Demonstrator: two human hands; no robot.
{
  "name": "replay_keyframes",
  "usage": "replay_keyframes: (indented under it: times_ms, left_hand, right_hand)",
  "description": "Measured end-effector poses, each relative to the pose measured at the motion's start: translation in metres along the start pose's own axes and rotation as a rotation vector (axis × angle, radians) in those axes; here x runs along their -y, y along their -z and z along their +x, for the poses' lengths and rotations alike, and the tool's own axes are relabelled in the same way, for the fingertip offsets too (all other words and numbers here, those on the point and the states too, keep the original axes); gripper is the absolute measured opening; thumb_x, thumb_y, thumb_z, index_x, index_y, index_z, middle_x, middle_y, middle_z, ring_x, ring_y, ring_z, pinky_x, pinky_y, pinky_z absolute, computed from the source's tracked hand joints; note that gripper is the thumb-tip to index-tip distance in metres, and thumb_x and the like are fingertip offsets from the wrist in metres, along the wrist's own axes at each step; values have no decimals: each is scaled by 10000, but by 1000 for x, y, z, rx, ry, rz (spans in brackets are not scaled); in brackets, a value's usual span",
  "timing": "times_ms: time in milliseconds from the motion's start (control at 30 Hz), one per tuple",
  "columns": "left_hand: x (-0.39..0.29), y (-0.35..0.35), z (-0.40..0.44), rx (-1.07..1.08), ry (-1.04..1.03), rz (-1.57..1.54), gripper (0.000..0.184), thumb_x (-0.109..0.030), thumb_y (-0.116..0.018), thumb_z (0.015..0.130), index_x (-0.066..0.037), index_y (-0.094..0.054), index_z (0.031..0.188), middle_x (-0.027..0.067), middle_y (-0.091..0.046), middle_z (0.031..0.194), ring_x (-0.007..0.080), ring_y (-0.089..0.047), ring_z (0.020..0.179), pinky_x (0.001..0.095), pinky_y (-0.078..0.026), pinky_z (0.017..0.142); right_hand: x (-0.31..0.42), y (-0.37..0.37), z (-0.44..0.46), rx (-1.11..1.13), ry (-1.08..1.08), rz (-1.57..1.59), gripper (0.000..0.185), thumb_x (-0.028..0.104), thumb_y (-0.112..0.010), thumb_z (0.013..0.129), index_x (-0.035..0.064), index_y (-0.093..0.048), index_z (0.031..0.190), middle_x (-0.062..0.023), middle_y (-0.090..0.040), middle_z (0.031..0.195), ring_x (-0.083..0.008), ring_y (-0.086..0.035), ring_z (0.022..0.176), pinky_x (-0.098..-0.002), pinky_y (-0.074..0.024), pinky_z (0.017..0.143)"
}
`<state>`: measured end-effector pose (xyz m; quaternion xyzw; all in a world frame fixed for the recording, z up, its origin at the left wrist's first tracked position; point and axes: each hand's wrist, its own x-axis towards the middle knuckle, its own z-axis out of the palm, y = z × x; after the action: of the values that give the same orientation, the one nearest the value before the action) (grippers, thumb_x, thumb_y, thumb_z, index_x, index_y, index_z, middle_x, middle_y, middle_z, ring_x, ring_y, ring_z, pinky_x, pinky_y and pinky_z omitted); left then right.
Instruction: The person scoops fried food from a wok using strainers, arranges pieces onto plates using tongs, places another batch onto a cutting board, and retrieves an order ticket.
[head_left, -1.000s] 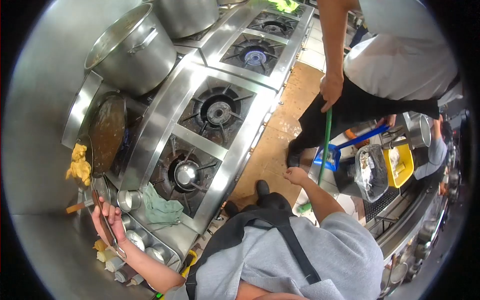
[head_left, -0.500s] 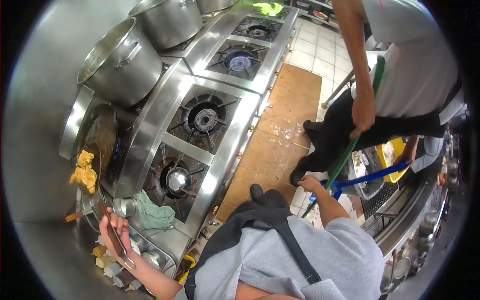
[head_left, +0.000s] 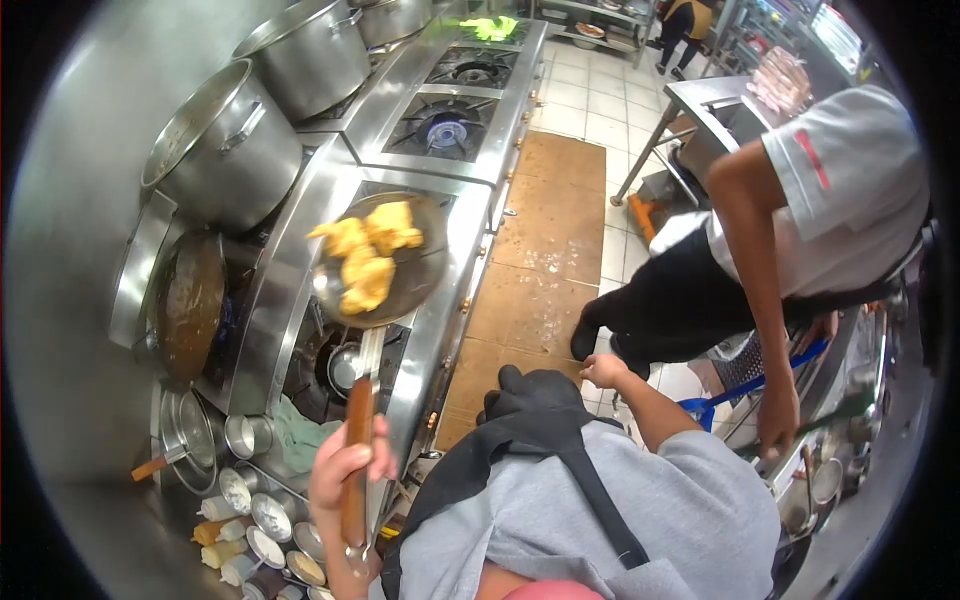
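Note:
My left hand (head_left: 352,462) is wrapped around the wooden handle of a round skimmer (head_left: 425,270). Several golden fried pieces (head_left: 368,283) lie on its disc, held above the stove burners. Beneath the skimmer, a small metal bowl or ladle head (head_left: 346,368) rests in the near burner. My right hand (head_left: 603,371) is out to the right over the floor, its fingers curled with no object showing, close to a co-worker's dark trousers.
A wok (head_left: 190,305) stands left, with large pots (head_left: 225,150) behind. A far burner (head_left: 443,131) shows blue flame. Sauce bottles and tubs (head_left: 240,545) crowd the lower left beside a green cloth (head_left: 300,435). A co-worker (head_left: 850,200) at right holds a green stick above a blue dustpan (head_left: 697,408).
My left hand has swung the skimmer and fried pieces rightward, from beside the wok to over the burners. The co-worker's arm and green stick have moved down and right.

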<state>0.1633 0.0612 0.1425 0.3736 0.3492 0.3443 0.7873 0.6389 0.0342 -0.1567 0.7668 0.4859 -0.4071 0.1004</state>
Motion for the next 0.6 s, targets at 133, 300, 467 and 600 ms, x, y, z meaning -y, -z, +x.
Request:
replay_keyframes:
  times_ms: [133, 300, 467, 600]
  left_hand:
    - [4, -19, 86, 246, 131, 22, 399, -211, -574, 914, 34, -463, 1208, 66, -553, 746, 162, -542, 704, 316, -483, 729]
    - [13, -49, 204, 385, 233, 38, 358, -161, -566, 911, 27, -478, 1203, 67, -584, 782, 139, -564, 722, 280, -483, 723]
    - [25, -97, 334, 484, 260, 152, 351, -160, -564, 924, 16, -482, 1216, 59, -584, 793, 136, -569, 754, 276, -471, 737]
    - [44, -141, 460, 542, 232, 164, 359, -159, -576, 924, 10, -480, 1225, 70, -624, 887, 139, -581, 816, 281, -472, 792]
  right_hand:
    - [-15, 6, -23, -8, 22, 20, 464, 415, -684, 832, 113, -698, 1184, -135, -732, 1017, -266, -707, 944, -376, -532, 875]
    - [-42, 32, -25, -119, -5, 149, 425, 350, -695, 833, 75, -699, 1158, -160, -717, 1056, -280, -688, 955, -381, -527, 869]
    - [-42, 89, 18, -278, -33, 688, 440, 304, -701, 857, 10, -658, 1182, -170, -724, 991, -220, -721, 782, -343, -548, 748]
    - [-13, 185, 48, -246, 140, 1138, 383, 220, -642, 943, -22, -604, 1237, -103, -705, 1018, -168, -693, 768, -278, -533, 661]
